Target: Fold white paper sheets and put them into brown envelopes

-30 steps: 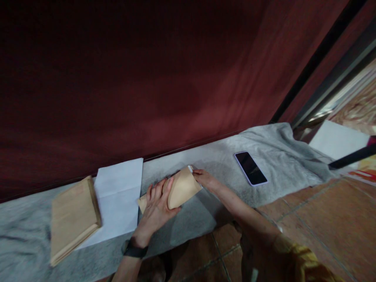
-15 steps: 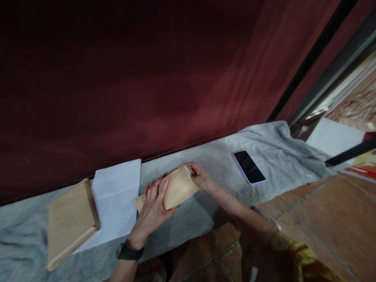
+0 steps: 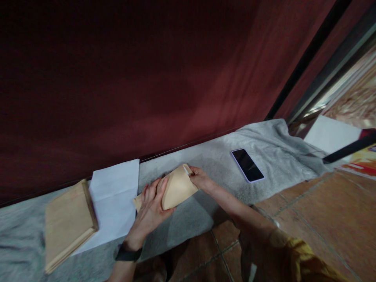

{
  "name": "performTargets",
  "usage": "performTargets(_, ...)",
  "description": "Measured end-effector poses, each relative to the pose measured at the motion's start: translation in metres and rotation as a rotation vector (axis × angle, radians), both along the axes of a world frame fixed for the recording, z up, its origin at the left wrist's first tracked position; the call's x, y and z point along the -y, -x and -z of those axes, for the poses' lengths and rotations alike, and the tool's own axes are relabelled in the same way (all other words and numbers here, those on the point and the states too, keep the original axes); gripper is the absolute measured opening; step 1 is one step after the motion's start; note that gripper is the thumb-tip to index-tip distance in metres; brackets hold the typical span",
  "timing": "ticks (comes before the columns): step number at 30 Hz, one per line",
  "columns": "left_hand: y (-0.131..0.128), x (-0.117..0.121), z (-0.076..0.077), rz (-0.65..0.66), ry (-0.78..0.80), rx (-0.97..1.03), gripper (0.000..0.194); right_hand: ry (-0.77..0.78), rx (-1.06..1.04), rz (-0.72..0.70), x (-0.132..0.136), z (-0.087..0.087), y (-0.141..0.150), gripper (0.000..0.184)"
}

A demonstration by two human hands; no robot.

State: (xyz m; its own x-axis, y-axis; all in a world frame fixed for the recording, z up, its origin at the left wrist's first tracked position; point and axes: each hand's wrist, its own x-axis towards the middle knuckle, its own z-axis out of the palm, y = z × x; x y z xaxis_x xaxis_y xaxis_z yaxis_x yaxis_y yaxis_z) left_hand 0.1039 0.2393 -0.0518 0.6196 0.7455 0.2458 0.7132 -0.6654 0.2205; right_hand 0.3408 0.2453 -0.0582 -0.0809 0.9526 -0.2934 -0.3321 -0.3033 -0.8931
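A brown paper envelope (image 3: 178,188) lies at a slant on the grey cloth, its right end open with a sliver of white paper (image 3: 187,169) showing in it. My left hand (image 3: 152,209) grips the envelope's left part, fingers across the top and thumb along the near edge. At the opening, my right hand (image 3: 200,179) is closed on the envelope's right end; its fingertips are partly hidden there. Left of my left hand lies a white sheet with a crease (image 3: 114,201). A stack of brown envelopes (image 3: 69,223) rests partly over that sheet.
The grey cloth (image 3: 219,162) covers a long narrow surface against a dark red panel (image 3: 176,86). A phone in a lilac case (image 3: 248,165) lies on the cloth to the right. Black bars (image 3: 308,58) stand beyond it, above a tiled floor (image 3: 331,215).
My right fingers have shifted slightly down along the envelope's open end, and more of its upper corner shows. My left hand keeps its hold. The view has moved slightly.
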Motion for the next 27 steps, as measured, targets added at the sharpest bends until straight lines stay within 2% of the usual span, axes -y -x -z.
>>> performTargets(5,0.001,-0.001,0.001,0.013,-0.008,-0.01,0.108,0.084,0.059,0.014,0.001,-0.002,0.001,0.035)
performTargets(13,0.002,-0.001,0.003,0.007,0.003,-0.006,0.107,0.069,0.075,-0.032,0.004,-0.005,-0.001,0.028)
performTargets(21,0.002,-0.002,0.005,0.013,-0.02,-0.036,0.108,0.06,0.062,-0.024,0.002,0.002,-0.003,0.015)
performTargets(27,0.001,-0.001,0.002,0.016,-0.011,-0.028,0.105,0.037,0.05,0.016,-0.001,0.009,0.001,0.015)
